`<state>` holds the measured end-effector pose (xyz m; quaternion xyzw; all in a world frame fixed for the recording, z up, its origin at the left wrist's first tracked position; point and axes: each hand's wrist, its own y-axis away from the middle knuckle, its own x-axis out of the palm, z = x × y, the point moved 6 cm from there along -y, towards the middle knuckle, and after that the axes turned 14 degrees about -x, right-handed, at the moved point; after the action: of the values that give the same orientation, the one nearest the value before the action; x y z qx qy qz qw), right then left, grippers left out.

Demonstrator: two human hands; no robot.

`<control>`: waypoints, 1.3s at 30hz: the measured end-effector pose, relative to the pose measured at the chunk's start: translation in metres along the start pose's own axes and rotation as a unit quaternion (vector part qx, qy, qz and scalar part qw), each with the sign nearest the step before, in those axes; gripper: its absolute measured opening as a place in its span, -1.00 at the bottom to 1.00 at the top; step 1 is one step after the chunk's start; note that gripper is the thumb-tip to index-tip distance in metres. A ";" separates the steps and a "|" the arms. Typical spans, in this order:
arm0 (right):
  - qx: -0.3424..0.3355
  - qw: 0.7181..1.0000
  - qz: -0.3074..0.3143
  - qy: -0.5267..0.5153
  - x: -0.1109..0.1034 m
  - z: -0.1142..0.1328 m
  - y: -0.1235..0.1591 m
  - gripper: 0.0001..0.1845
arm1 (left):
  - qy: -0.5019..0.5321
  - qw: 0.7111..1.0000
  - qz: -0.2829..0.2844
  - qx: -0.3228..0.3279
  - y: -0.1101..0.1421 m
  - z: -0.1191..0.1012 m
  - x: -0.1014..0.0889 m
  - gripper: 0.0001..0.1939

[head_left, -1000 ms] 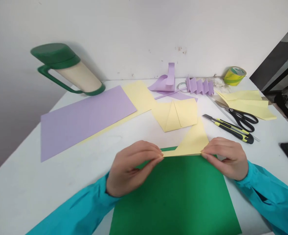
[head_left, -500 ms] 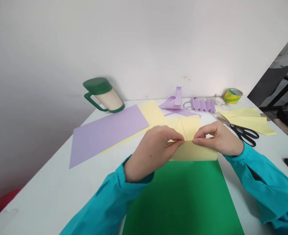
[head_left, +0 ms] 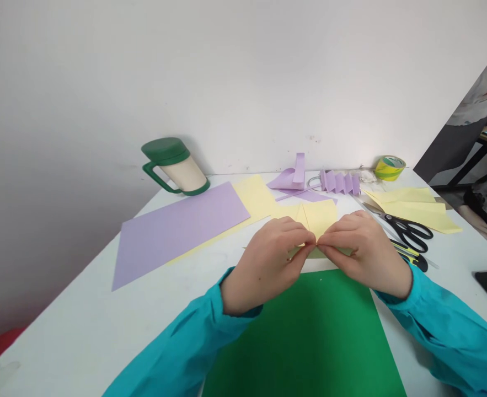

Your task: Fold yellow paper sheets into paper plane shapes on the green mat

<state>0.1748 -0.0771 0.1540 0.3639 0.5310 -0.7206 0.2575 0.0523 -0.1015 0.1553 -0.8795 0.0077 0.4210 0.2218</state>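
Observation:
A creased yellow sheet of paper [head_left: 321,216] is pinched along its near edge between both my hands, with a folded strip showing below the fingers. My left hand [head_left: 270,259] is closed, thumb and index finger gripping the edge. Its fingertips nearly meet those of my right hand [head_left: 363,251], which is closed on the same edge in a pinch. Much of the paper is hidden behind the hands. Just nearer to me lies a green sheet [head_left: 309,331] on the white table [head_left: 102,325].
A purple sheet [head_left: 181,226] overlaps another yellow sheet [head_left: 257,196] at left, before a green-lidded mug [head_left: 179,165]. Purple scraps [head_left: 288,177], pleated purple paper [head_left: 340,182] and a tape roll [head_left: 390,167] lie by the wall. Right are black-handled scissors [head_left: 411,229], a yellow-black cutter [head_left: 412,258] and folded yellow paper [head_left: 417,207].
My right hand has slid left until its fingertips nearly touch those of my left. Less of the paper's lower strip shows, and the cutter at right has come into view.

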 end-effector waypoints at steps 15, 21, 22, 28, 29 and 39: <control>0.123 0.961 -0.061 -0.239 -0.003 -0.034 0.007 -0.83 | 0.072 0.975 0.083 -0.192 -0.005 0.041 -0.031 -0.80; 0.197 0.928 -0.076 -0.306 0.000 -0.053 0.014 -0.80 | 0.053 0.978 0.076 -0.187 -0.008 0.050 -0.048 -0.75; 0.201 0.925 -0.076 -0.314 0.001 -0.055 0.014 -0.80 | 0.059 0.978 0.074 -0.187 -0.008 0.050 -0.050 -0.75; 0.224 0.910 -0.087 -0.338 0.002 -0.060 0.018 -0.77 | 0.136 0.959 0.028 -0.247 -0.008 0.060 -0.056 -0.75; 0.228 0.908 -0.090 -0.340 0.002 -0.060 0.018 -0.76 | 0.148 0.954 0.020 -0.260 -0.008 0.062 -0.056 -0.75; 0.294 0.877 -0.122 -0.360 0.001 -0.077 0.029 -0.68 | 0.230 0.912 -0.141 -0.308 -0.003 0.085 -0.075 -0.59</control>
<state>0.2156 -0.0127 0.1228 0.0710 0.2051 -0.9506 0.2221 -0.0585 -0.0785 0.1655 -0.9687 -0.1952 0.1528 -0.0113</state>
